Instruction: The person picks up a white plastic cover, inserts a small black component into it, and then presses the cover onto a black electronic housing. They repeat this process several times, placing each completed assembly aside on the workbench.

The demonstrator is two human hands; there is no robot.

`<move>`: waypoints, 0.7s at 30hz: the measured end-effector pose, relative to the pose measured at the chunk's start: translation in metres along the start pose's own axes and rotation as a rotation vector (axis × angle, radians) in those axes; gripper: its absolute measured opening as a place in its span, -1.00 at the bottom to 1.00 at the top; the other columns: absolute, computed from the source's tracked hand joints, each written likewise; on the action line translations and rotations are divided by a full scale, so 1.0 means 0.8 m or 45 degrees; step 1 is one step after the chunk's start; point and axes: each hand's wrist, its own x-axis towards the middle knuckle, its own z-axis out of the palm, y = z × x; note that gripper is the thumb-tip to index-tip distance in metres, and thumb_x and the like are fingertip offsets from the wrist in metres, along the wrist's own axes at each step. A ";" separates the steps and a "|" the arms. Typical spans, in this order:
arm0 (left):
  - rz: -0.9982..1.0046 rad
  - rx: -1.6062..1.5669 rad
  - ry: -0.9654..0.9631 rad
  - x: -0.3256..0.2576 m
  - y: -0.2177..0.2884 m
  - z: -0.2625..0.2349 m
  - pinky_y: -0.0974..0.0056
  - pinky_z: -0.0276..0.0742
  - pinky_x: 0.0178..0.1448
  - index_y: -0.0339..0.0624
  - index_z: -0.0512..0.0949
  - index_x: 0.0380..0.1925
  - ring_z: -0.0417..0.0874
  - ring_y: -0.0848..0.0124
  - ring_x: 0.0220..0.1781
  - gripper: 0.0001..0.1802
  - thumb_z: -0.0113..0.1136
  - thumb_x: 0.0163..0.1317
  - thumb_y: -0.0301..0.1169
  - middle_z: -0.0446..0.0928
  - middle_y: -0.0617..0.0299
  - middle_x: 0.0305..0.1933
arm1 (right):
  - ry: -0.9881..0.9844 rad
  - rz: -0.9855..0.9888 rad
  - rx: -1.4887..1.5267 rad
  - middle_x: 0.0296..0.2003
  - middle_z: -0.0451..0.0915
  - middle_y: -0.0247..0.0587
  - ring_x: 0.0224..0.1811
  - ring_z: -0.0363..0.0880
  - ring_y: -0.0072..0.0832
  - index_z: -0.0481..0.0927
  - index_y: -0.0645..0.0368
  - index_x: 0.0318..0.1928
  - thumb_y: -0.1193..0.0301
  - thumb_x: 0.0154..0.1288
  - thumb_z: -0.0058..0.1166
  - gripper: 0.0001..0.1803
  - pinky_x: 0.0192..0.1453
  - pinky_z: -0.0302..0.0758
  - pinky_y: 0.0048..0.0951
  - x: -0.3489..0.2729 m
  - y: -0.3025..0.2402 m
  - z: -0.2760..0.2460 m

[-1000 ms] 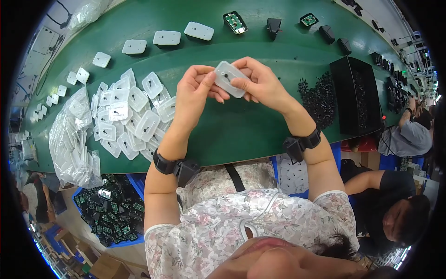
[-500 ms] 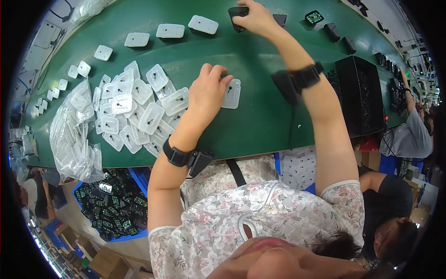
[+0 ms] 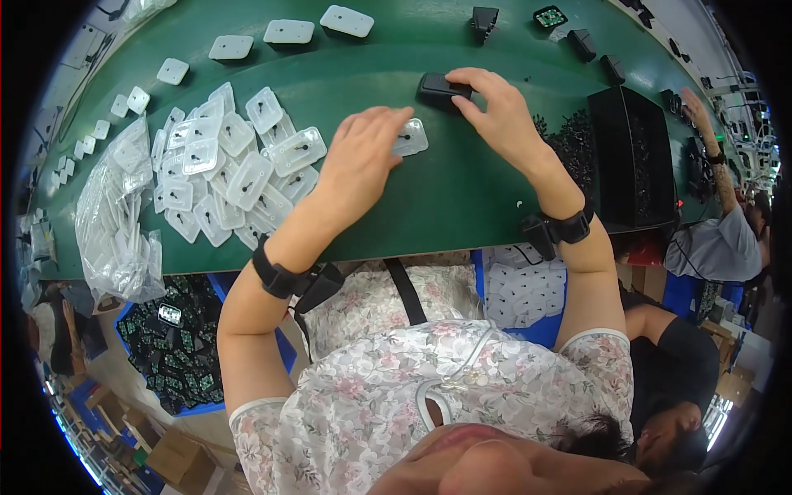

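The left hand (image 3: 363, 157) lies palm down on the green tabletop (image 3: 462, 198), fingers spread and resting on a clear plastic cover (image 3: 410, 137) that lies flat under the fingertips; the hand presses on it rather than closing around it. Just beyond and to the right of that cover, the right hand (image 3: 499, 111) bends over a small black block (image 3: 440, 86), thumb and fingers pinched on its near edge, so this hand is clamped on the block while the block sits on the tabletop. The two hands are close together but not touching, the cover lying between them and a little nearer the left one.

To the left of the left hand a loose heap of the same clear covers (image 3: 223, 165) spreads over the tabletop, the nearest ones just beside the left wrist. Farther left sits a crumpled clear bag (image 3: 115, 239) holding more of them. Beyond both hands, along the far edge, single white pads (image 3: 289, 31) lie in a row. To the right of the right hand lies a scatter of small black parts (image 3: 569, 144), and past that a black tray (image 3: 631, 157). Both wrists carry black bands (image 3: 276, 276). Below the tabletop edge, on the left, a blue bin (image 3: 177, 355) holds dark circuit boards.
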 end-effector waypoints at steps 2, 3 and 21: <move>-0.049 -0.116 0.045 -0.006 -0.006 -0.011 0.15 0.33 0.19 -0.27 0.32 0.13 0.41 0.14 0.18 -0.36 0.14 -0.07 -0.69 0.41 0.06 0.13 | 0.048 -0.094 0.031 -0.06 0.56 -0.16 0.03 0.49 -0.21 0.52 0.22 -0.06 0.53 0.13 0.10 -0.69 0.12 0.42 -0.32 0.000 -0.008 -0.003; -0.056 -0.153 0.100 -0.008 -0.009 -0.018 0.13 0.31 0.21 -0.25 0.31 0.15 0.39 0.12 0.21 -0.34 0.12 -0.07 -0.71 0.39 0.05 0.18 | -0.001 -0.149 0.104 -0.06 0.56 -0.16 0.03 0.50 -0.21 0.53 0.21 -0.05 0.54 0.13 0.10 -0.68 0.12 0.43 -0.32 -0.003 -0.019 -0.004; -0.111 0.077 -0.171 -0.042 -0.003 -0.016 0.06 0.14 0.37 -0.13 0.34 0.21 0.28 0.27 0.36 -0.33 -0.08 0.00 -0.73 0.30 0.20 0.32 | -0.276 -0.451 0.151 -0.01 0.55 -0.23 0.00 0.52 -0.25 0.55 0.15 -0.05 0.54 0.10 0.12 -0.66 0.02 0.51 -0.34 -0.007 -0.036 0.021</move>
